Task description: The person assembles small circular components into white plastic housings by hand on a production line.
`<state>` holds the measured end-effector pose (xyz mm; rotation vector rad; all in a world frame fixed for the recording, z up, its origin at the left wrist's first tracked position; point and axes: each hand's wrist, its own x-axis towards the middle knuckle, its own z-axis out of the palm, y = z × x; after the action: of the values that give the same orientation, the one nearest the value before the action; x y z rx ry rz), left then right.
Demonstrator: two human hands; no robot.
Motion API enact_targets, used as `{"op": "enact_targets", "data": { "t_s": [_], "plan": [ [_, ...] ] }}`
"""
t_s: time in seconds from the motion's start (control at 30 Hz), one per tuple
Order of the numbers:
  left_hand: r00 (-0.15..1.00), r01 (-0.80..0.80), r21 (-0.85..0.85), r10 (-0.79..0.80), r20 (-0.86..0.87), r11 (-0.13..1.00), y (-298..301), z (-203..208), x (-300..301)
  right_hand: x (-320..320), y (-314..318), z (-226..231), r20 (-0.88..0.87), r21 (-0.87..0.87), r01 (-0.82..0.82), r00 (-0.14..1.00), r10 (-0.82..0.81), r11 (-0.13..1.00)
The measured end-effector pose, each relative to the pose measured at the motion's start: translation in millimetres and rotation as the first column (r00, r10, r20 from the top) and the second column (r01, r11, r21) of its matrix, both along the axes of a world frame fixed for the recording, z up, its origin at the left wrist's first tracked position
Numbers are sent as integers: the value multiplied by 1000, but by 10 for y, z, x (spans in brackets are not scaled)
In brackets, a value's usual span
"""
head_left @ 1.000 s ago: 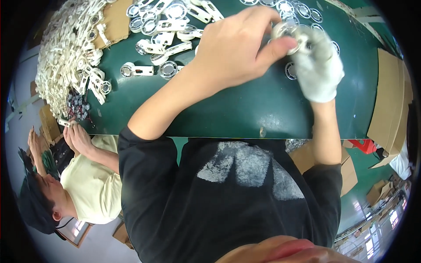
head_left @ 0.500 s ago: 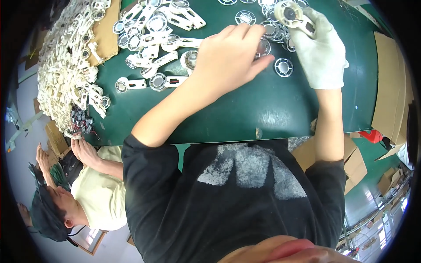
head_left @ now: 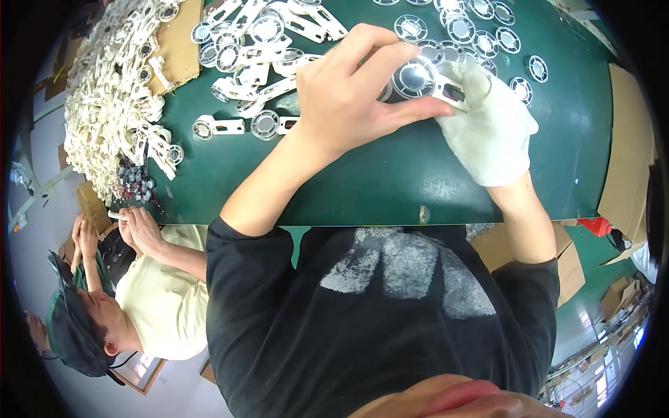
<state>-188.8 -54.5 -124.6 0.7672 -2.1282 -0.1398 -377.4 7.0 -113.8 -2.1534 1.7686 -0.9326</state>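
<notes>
Over the table, my bare left hand [head_left: 341, 97] has fingers and thumb closed around a round silver spoked cover [head_left: 414, 76]. This cover lies at the round head of a white handheld fan casing [head_left: 453, 97]; whether it is seated there I cannot tell. My right hand [head_left: 491, 125], in a white glove, grips the casing's slotted handle, with its fingers partly hidden. Beyond my hands lie several loose spoked covers [head_left: 460, 29]. On the left are several white casings with round heads [head_left: 267, 29], some overlapping, with a single one [head_left: 219, 127] nearer to me.
A large heap of white casings [head_left: 104, 111] covers the table's left end, beside a cardboard sheet [head_left: 182, 49] and small dark parts [head_left: 134, 182]. A co-worker [head_left: 164, 292] handles a white piece at the left. Cardboard [head_left: 631, 139] stands along the green table's [head_left: 362, 188] right edge.
My right hand has come left and nearer with the casing, meeting the cover in my left hand. More loose covers at the right are now uncovered to view.
</notes>
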Motion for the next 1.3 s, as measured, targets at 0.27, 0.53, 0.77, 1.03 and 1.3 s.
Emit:
{"op": "enact_targets", "data": {
  "t_s": [0.27, 0.53, 0.77, 1.03, 1.3],
  "plan": [
    [985, 135, 42, -130, -110, 990, 5, -51, 40, 17, 11, -8, -10, -82, -21, 1000, 20, 996],
    [973, 189, -11, -189, -135, 982, -35, -67, 26, 15, -3, 46, 36, -18, -31, 999, 31, 999],
    [987, 146, 102, -138, -83, 984, 13, 81, 70, -124, -75, 306, 398, 444, -302, 910, 116, 844],
    [924, 381, 61, -383, 12, 922, 89, 379, 45, -265, -148, 436, 683, 679, -645, 730, 20, 351],
    [841, 530, 561, -310, -443, 636, 121, 140, -1, -25, 12, 168, 355, 369, -355, 908, 223, 859]
  ]
}}
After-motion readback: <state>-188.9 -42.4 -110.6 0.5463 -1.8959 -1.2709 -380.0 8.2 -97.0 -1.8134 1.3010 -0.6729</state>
